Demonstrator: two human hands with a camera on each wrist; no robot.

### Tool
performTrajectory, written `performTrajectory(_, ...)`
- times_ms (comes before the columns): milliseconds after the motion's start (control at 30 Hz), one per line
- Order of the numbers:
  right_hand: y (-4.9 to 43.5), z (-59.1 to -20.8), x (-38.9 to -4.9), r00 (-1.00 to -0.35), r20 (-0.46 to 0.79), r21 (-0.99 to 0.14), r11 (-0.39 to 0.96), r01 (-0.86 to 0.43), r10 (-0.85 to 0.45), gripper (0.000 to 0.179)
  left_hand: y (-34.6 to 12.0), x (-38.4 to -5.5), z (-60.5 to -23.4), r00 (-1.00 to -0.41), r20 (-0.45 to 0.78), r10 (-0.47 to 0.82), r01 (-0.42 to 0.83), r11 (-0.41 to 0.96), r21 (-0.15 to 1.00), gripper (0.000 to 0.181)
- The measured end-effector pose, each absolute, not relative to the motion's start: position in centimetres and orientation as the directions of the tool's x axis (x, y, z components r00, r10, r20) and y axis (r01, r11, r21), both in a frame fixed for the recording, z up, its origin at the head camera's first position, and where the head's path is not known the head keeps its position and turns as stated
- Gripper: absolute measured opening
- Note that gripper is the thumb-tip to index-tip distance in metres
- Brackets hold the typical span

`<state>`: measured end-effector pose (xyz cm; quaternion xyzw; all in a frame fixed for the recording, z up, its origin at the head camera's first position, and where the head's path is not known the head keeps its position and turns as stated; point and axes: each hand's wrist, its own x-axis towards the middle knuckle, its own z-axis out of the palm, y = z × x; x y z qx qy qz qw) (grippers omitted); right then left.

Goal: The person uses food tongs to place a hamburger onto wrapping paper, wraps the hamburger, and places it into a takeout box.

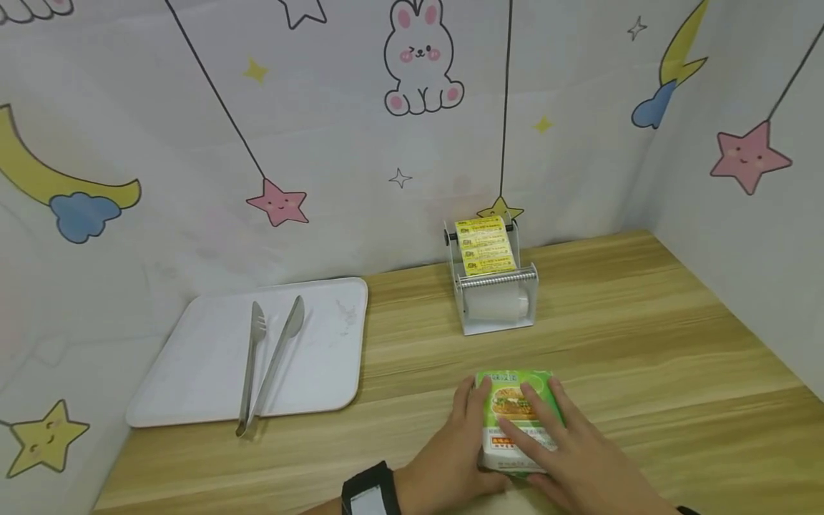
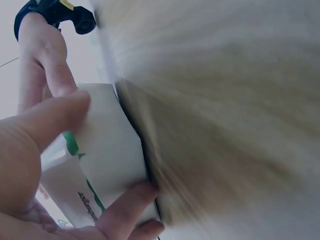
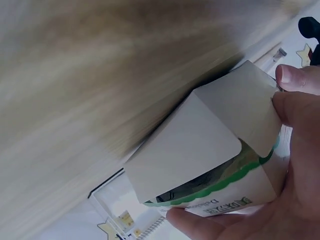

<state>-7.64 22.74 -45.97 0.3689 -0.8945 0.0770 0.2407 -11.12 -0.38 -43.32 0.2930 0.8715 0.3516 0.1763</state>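
Note:
A green and white burger box [image 1: 511,404] with a burger picture on top sits on the wooden table. My left hand [image 1: 448,452] grips its left side, fingers along the edge and thumb by the near end. Over the top and right side spreads my right hand [image 1: 582,450], holding the box from there. The left wrist view shows the left thumb and fingers around the white carton [image 2: 112,145]. White side flaps [image 3: 187,150] appear in the right wrist view, with a dark, green-edged strip beside them. Part of the box is covered by the hands.
Behind the box stands a label dispenser [image 1: 492,300] with a roll of yellow labels [image 1: 484,247]. At the left, metal tongs [image 1: 273,365] lie on a white tray [image 1: 174,372], their joined end over its front rim. A printed cloth wall [image 1: 347,129] borders the table [image 1: 605,315].

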Motion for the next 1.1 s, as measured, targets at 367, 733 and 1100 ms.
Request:
performTrajectory(367,22.5,-45.7,-7.5,-0.547,0.434,0.161,0.659,-0.735,-0.716,0.078,-0.3,-11.0,-43.1,-0.772,-0.107,0.627,0.361,0.571,0.738,0.121)
performTrajectory(733,22.7,-45.9,-7.5,-0.53,0.433,0.181,0.647,-0.741,-0.729,0.088,-0.2,-11.1,-43.2,-0.778,-0.067,0.625,0.406,0.58,0.707,0.108)
performTrajectory(1100,23.0,-46.2,-8.6,-0.61,0.417,0.02,0.677,-0.735,-0.674,0.066,-0.1,-12.2,-43.5,-0.801,-0.036,0.597,0.415,0.598,0.686,0.109)
